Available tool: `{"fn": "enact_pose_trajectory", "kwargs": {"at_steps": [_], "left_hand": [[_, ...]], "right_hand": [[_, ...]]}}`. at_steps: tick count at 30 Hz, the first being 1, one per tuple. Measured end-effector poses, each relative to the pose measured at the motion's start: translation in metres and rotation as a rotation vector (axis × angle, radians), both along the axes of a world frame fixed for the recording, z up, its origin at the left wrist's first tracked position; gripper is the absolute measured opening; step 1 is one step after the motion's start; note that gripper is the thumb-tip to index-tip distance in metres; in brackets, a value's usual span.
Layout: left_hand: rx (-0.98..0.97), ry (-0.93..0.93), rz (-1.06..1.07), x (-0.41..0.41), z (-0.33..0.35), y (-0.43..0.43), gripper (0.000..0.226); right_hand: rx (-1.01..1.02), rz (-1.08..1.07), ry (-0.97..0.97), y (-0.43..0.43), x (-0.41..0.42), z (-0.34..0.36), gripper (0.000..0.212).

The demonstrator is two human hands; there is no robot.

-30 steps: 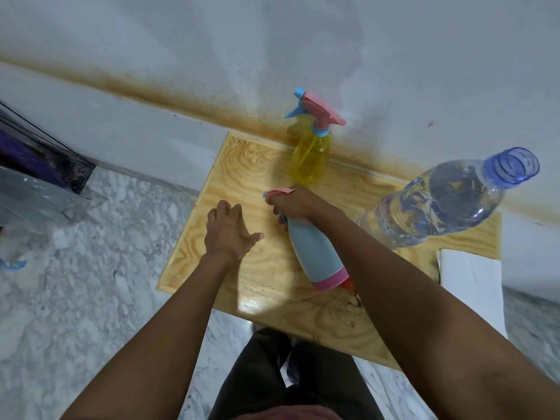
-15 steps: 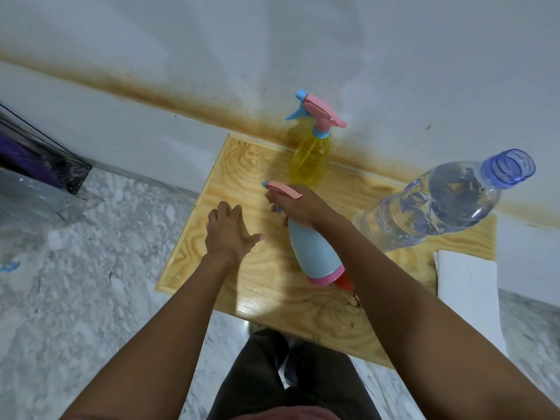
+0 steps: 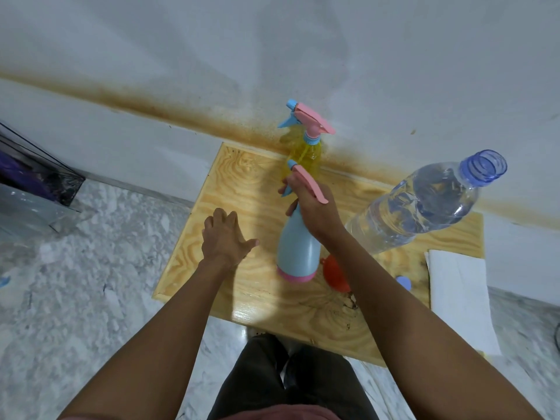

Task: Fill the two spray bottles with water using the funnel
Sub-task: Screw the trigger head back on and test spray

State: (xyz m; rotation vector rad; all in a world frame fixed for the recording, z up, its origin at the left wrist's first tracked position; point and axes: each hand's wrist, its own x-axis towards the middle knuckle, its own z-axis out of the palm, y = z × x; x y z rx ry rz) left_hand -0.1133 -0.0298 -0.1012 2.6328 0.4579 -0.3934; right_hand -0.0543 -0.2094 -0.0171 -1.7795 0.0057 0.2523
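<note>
Right hand [image 3: 315, 212] around tapered blue bottle [image 3: 298, 247]

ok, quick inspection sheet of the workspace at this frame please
surface: wooden board on marble floor, against the wall.
job's things: blue spray bottle and yellow spray bottle, heads on; water bottle uncapped; orange funnel lying on board, partly hidden.
clutter: blue cap, white paper.
hands: right hand grips the blue spray bottle's neck; left hand open over board.
cables: nothing seen.
surroundings: stained white wall, clear box at left.
</note>
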Motion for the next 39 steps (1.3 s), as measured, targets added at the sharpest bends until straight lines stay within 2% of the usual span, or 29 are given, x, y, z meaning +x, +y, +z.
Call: {"fn": "enact_pose_trajectory", "kwargs": {"at_steps": [5, 9, 13, 32, 39], "left_hand": [[-0.001, -0.002, -0.016, -0.001, 0.001, 0.000, 0.086], [-0.001, -0.001, -0.013, 0.000, 0.000, 0.001, 0.085], [-0.004, -0.003, -0.013, 0.000, -0.001, 0.001, 0.086], [-0.001, -0.002, -0.015, 0.000, -0.006, 0.002, 0.088], [0.000, 0.004, 0.000, 0.001, -0.007, 0.002, 0.086]], "right_hand": [[-0.310, 0.251, 0.248, 0.005, 0.010, -0.002, 0.026], [-0.366, 0.275, 0.376, 0.013, 0.017, -0.008, 0.026], [-0.390, 0.294, 0.419, 0.019, 0.025, -0.010, 0.033], [-0.493, 0.355, 0.370, 0.031, 0.037, -0.018, 0.036], [-0.547, 0.314, 0.342, 0.033, 0.035, -0.024, 0.039]]}}
